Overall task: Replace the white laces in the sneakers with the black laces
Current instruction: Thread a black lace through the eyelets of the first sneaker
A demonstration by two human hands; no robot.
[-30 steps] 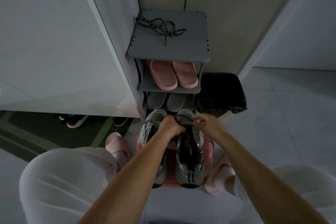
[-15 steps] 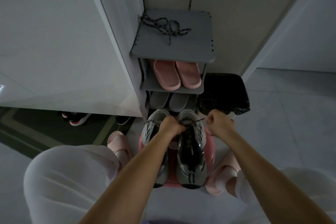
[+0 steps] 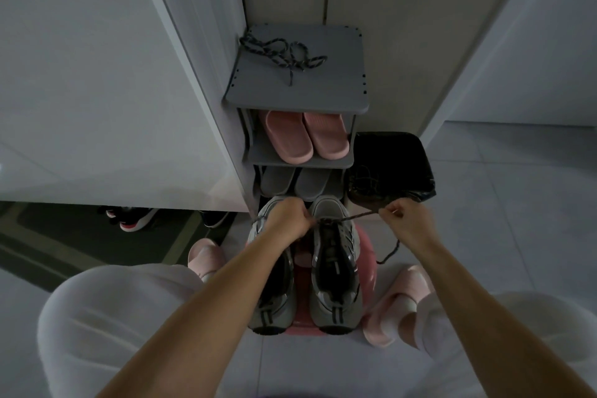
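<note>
While the right hand (image 3: 405,218) is pinching the thin dark lace (image 3: 358,216) taut, the left hand (image 3: 287,218) is fisted beside the grey mesh sneaker (image 3: 336,268); overpulling could unthread it.

Sneakers (image 3: 334,271) on pink stool (image 3: 368,263).

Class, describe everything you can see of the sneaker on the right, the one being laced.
The right sneaker is grey with darker panels and a black inside, heel toward the camera, toe toward the shoe rack. It stands on a pink stool beside its twin. A dark lace runs taut from its front eyelets to the right hand, its end dangling; the left hand grips near the toe.
</note>
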